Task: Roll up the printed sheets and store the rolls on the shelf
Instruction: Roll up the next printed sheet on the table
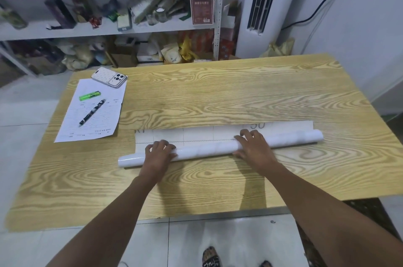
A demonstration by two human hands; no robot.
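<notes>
- Rolling step, nearly done: only a narrow flat strip of the printed sheet (196,133) left beyond the roll (207,150).
- Left hand (160,152) and right hand (250,145) on top of the roll, well apart, fingers curled over its far side.
- Next, probably: pushing forward evenly over the last strip, ends kept level, then carrying to the shelf (32,32).
- Roll white, glossy, long, slightly askew on the wooden surface (218,92), toward the near edge; grid lines and faint digits on the flat part.

Worktop (218,96) wood-grain finish, smooth, light sheen; roll (202,150) glossy white sheet, paper backing with printed grid showing; form (91,114) matt white paper; lighter (89,96) translucent green plastic; floor (28,103) glossy pale tile
</notes>
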